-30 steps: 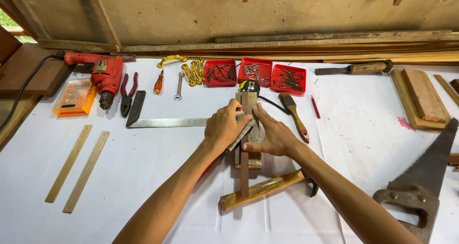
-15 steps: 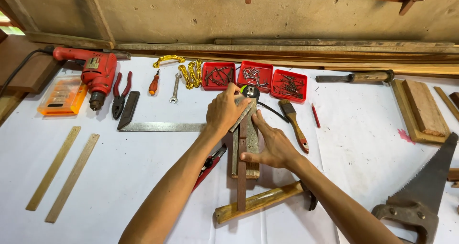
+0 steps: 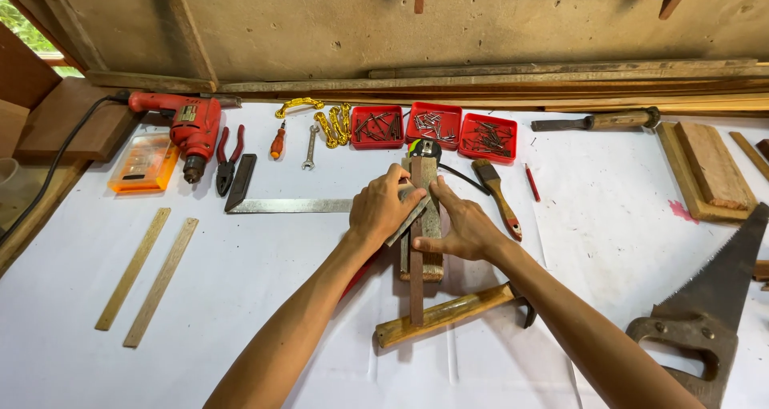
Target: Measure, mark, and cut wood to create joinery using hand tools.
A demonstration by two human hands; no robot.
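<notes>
Hands meet over a wooden block (image 3: 431, 217); left hand (image 3: 383, 209) grips it; right hand (image 3: 465, 229) presses flat, fingers open.

Orange flat plastic case (image 3: 145, 162), rectangular, translucent lid, far left of tabletop (image 3: 240, 281). Red drill (image 3: 191, 128) beside it bears a small pale label (image 3: 187, 113) (oblong, on its body).

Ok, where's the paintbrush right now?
In the head view, the paintbrush lies on the white table just right of the right hand, below the rightmost red tray and left of a red pencil.
</notes>
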